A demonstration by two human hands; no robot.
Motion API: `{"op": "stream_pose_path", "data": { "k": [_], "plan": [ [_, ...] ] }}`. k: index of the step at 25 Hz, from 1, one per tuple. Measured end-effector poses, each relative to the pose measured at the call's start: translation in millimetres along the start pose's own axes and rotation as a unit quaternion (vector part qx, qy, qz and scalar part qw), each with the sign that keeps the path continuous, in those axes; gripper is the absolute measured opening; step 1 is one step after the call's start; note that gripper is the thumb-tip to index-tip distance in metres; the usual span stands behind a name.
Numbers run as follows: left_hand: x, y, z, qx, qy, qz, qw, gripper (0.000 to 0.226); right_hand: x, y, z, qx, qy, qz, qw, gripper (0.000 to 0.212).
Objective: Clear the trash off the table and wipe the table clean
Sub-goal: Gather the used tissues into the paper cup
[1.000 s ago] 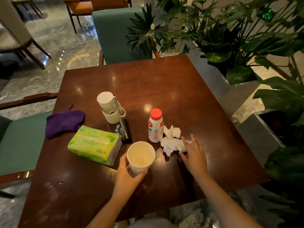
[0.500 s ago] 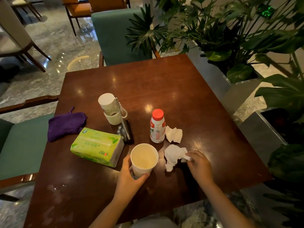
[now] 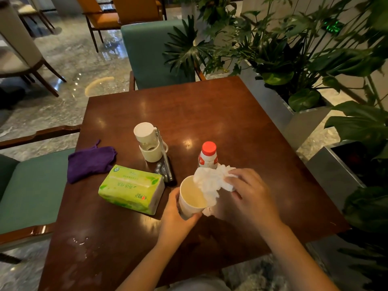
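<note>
Bunching from right hand [image 3: 249, 198], tissue [image 3: 210, 183] over cup [image 3: 192, 198]

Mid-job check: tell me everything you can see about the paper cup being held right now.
The paper cup is white outside with a pale cream inside, and looks like thin paper. It is tilted, its open mouth turned up and toward the right. The left hand wraps its lower wall. It looks raised off the brown table, though its base is hidden. The right hand presses crumpled white tissue over its far rim. No liquid shows inside. It sits between the green tissue pack and the right hand.
</note>
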State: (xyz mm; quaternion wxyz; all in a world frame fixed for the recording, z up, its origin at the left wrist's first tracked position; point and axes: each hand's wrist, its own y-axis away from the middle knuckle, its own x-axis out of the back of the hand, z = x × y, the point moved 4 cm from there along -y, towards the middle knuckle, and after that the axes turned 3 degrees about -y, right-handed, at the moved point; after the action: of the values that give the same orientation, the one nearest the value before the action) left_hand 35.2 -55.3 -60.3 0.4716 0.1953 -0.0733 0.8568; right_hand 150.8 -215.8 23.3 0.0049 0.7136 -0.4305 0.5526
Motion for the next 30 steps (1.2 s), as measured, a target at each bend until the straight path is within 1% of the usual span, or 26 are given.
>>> {"op": "stream_pose_path", "data": {
  "k": [2,4,7,8,10,12,14,15,16,18,20,21,22,23,24,25,26,27,28,30],
  "plan": [
    [2,-2,7,-0.015,-0.004,0.001,1.000,0.075,-16,-4,-9,0.017,0.000,-0.061,0.998,0.029],
    [5,-3,10,-0.028,-0.013,-0.001,1.000,0.076,-27,-8,-16,0.018,-0.028,-0.090,0.995,0.028],
    [10,-3,8,-0.024,-0.004,0.010,1.000,0.077,-24,-15,-26,-0.018,-0.090,-0.063,0.994,0.028],
    [12,-3,7,-0.023,-0.002,0.014,1.000,0.077,-21,-16,-29,-0.024,-0.095,-0.052,0.994,0.028],
    [15,-3,7,-0.027,-0.006,0.014,1.000,0.076,-15,-16,-38,-0.009,-0.083,-0.028,0.996,0.027],
    [17,-3,9,-0.030,0.000,0.015,0.999,0.075,-14,-15,-46,-0.015,-0.106,-0.006,0.994,0.036],
    [18,-3,11,-0.028,0.011,0.019,0.999,0.073,-17,-15,-47,-0.074,-0.170,-0.012,0.983,0.056],
    [19,-3,12,-0.028,0.013,0.022,0.999,0.073,-18,-14,-46,-0.108,-0.200,-0.016,0.974,0.061],
    [21,-3,14,-0.032,0.012,0.026,0.999,0.073,-18,-13,-44,-0.136,-0.225,-0.007,0.965,0.060],
    [24,-3,17,-0.041,0.011,0.029,0.999,0.073,-12,-12,-37,-0.170,-0.269,0.061,0.946,0.041],
    [24,-4,16,-0.044,0.016,0.026,0.999,0.073,-7,-13,-38,-0.171,-0.282,0.119,0.936,0.030],
    [23,-4,17,-0.044,0.024,0.024,0.998,0.072,-7,-16,-41,-0.151,-0.261,0.125,0.945,0.029],
    [22,-4,17,-0.042,0.034,0.022,0.998,0.072,-12,-19,-47,-0.116,-0.219,0.106,0.963,0.027],
    [21,-4,17,-0.039,0.043,0.019,0.998,0.072,-20,-20,-53,-0.068,-0.161,0.061,0.983,0.025],
    [20,-4,17,-0.037,0.046,0.017,0.998,0.072,-29,-18,-58,-0.021,-0.106,0.008,0.994,0.021],
    [20,-3,18,-0.038,0.045,0.016,0.998,0.072,-37,-14,-61,0.008,-0.066,-0.045,0.997,0.020],
    [22,-2,19,-0.042,0.043,0.017,0.998,0.071,-40,-9,-61,0.017,-0.047,-0.090,0.995,0.029],
    [24,-1,19,-0.045,0.041,0.019,0.998,0.071,-40,-4,-62,0.018,-0.048,-0.115,0.992,0.041],
    [26,-1,19,-0.046,0.042,0.018,0.998,0.071,-38,0,-62,0.026,-0.058,-0.118,0.991,0.049],
    [27,-1,16,-0.044,0.047,0.014,0.998,0.071,-35,4,-66,0.070,-0.068,-0.137,0.986,0.050]
  ]
}}
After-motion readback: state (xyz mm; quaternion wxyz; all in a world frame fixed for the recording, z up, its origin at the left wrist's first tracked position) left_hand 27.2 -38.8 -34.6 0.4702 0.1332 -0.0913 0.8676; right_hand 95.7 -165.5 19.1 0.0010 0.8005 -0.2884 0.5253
